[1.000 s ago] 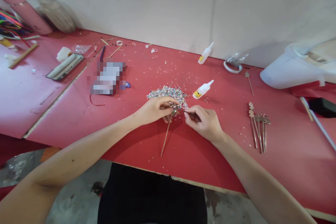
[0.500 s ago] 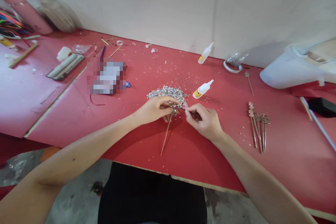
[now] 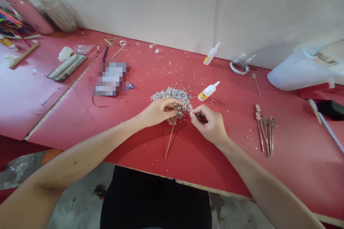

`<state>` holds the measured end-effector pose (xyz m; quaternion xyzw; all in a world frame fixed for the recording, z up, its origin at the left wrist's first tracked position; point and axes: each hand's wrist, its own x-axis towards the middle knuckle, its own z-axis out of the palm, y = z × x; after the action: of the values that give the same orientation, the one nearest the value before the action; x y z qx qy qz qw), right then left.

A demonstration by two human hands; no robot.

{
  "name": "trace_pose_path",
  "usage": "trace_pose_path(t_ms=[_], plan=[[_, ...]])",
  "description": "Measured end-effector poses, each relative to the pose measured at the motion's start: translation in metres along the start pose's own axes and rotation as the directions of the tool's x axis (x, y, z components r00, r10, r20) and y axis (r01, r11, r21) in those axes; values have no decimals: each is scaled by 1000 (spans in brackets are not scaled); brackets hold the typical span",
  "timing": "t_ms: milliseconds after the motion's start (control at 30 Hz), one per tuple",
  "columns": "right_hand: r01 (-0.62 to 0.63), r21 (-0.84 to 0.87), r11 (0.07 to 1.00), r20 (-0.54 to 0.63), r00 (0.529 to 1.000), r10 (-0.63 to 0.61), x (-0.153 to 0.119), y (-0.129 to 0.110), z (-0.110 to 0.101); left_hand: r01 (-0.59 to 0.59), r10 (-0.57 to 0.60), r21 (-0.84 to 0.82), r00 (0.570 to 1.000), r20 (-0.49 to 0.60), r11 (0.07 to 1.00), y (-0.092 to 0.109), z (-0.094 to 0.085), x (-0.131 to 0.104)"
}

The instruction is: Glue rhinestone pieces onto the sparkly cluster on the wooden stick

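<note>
My left hand (image 3: pixel 161 112) is closed around the decorated head of a hair stick (image 3: pixel 171 136), whose thin shaft slants down toward the table's front edge. Small shiny pieces show at that head, between thumb and fingers. Just to the right, my right hand (image 3: pixel 210 121) is pinched with thumb and forefinger close to the head; a dark thin object seems to lie in it, but I cannot make out its kind. Behind both hands spreads a heap of small glittering chips (image 3: pixel 172 93). A white glue bottle (image 3: pixel 208 91) with a yellow label lies beyond the right hand.
Finished-looking hair sticks (image 3: pixel 265 132) lie at the right, near a white bucket (image 3: pixel 290 68). A second glue bottle (image 3: pixel 211 54) stands by the wall. To the left are a blurred-out phone-like item (image 3: pixel 111 78), a flat box (image 3: pixel 67 67) and a pink bottle (image 3: pixel 27 9).
My right fingertips have drawn slightly away from the hair stick's head, and the dark thin object no longer reaches across to it. My left hand and the stick stay nearly in place.
</note>
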<state>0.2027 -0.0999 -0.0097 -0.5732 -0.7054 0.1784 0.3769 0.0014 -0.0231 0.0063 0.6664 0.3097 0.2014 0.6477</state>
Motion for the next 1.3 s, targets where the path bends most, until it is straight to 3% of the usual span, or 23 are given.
trace_pose_path(t_ms=[767,1300], plan=[[14,-24,1000,-23,1000,-15,-1,-1,1,-13,13,-4,1000,6,1000,-2,0,1],[-99,131,986,34,995,95,0,-7,-2,-37,40,73,999,-34,997,-3,3,-2]])
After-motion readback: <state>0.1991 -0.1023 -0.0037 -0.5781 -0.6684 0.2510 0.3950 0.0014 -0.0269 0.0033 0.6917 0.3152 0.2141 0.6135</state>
